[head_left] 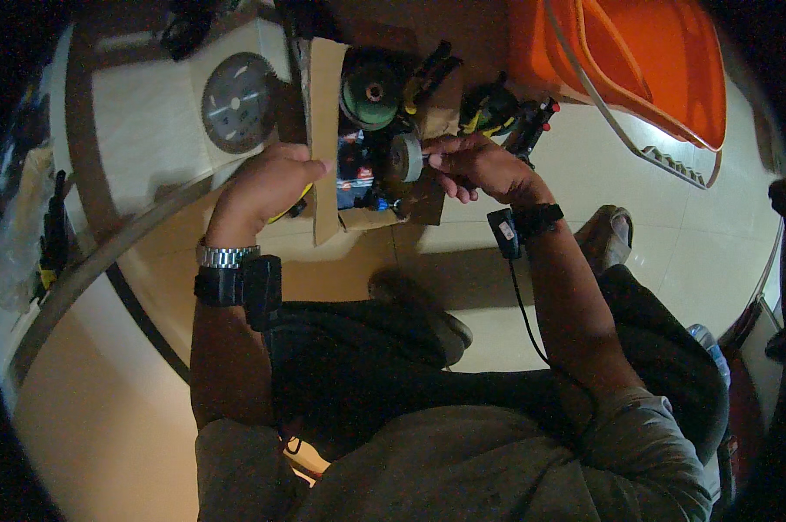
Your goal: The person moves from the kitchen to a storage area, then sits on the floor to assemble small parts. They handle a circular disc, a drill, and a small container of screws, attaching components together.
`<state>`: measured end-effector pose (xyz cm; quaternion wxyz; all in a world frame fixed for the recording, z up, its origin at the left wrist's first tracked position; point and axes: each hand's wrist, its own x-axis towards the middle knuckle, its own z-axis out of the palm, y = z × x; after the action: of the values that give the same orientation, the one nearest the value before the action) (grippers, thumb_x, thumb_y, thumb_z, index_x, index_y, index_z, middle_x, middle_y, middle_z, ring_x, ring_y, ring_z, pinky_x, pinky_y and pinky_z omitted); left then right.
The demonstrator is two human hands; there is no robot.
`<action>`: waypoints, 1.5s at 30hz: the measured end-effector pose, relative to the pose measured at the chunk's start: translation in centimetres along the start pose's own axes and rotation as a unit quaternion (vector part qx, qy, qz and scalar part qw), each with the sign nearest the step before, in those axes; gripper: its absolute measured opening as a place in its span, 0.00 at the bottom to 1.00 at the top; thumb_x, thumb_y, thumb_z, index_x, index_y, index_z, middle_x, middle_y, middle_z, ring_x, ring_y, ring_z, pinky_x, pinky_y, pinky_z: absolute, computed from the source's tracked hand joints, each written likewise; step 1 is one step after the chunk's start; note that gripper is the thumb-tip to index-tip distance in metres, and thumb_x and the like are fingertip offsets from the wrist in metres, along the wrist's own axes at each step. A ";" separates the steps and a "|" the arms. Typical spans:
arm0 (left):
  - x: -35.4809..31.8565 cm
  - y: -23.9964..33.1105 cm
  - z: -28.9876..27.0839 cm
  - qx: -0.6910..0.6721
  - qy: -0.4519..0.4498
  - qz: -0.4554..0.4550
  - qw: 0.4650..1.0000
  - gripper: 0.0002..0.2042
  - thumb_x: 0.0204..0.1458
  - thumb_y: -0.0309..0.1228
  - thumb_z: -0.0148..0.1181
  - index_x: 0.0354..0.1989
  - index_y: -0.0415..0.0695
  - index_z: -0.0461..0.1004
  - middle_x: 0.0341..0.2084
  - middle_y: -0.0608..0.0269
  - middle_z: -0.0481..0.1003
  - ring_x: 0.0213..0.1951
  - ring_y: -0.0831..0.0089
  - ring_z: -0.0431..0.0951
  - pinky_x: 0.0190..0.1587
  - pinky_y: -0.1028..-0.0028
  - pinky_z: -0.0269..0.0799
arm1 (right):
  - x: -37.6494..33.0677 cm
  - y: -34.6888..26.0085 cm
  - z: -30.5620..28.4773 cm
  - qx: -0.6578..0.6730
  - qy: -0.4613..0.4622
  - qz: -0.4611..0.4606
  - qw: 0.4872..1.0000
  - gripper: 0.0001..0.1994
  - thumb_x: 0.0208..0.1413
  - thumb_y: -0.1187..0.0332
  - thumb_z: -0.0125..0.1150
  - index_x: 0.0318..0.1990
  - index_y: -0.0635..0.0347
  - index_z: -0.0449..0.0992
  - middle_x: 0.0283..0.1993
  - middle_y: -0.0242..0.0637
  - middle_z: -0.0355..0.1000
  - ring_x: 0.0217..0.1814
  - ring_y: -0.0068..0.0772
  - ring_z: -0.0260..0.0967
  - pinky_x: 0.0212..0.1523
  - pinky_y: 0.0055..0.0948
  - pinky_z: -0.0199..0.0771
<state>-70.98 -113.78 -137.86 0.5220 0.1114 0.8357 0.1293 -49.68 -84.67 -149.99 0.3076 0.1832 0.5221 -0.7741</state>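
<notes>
One left hand (271,184) holds one box (325,113); one right hand (490,167), one wheel (407,157).

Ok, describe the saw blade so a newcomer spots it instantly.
Find the open cardboard box at the left hand. Just left of the box, a grey saw blade lies on a pale surface. Its toothed rim sets it apart from the green disc inside the box.

From the wearer's head, one fisheye looks down at the nearby hands (271,181) (490,168).
</notes>
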 end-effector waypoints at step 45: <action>-2.3 2.7 -0.6 -0.041 -0.023 0.006 0.999 0.22 0.71 0.50 0.71 0.43 0.39 0.89 0.32 0.69 0.82 0.34 0.77 0.76 0.39 0.68 0.74 | -0.2 0.6 -2.1 -0.025 0.024 0.017 0.999 0.17 0.83 0.58 0.60 0.69 0.52 0.86 0.28 0.22 0.76 0.25 0.17 0.67 0.26 0.24 0.64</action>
<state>-70.35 -112.06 -134.77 0.5442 0.0979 0.8169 0.1640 -49.19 -82.84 -151.14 0.3126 0.2032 0.5457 -0.7505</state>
